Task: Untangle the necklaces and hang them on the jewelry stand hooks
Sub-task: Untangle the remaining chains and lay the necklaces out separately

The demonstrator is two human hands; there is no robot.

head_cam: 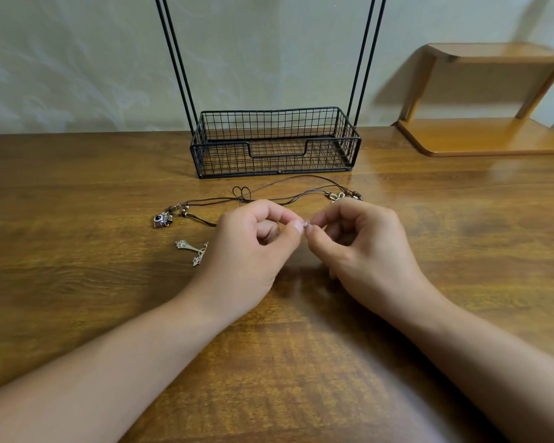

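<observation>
My left hand (pixel 253 247) and my right hand (pixel 362 244) meet above the table, both pinching a tiny silver clasp (pixel 306 223) of a thin chain necklace. The chain itself is mostly hidden in my left hand. Behind my hands lie brown cord necklaces (pixel 275 195), looped over each other, with beads, a camera-shaped pendant (pixel 161 219) at the left and a metal pendant (pixel 336 197) at the right. A silver winged pendant (pixel 192 249) rests beside my left hand. The black wire jewelry stand (pixel 275 145) sits at the back; its hooks are out of frame.
The stand's wire basket base holds nothing, and its thin black uprights (pixel 173 59) rise out of view. A small wooden shelf (pixel 486 100) stands at the back right on the wooden table (pixel 77 282). A pale wall is behind.
</observation>
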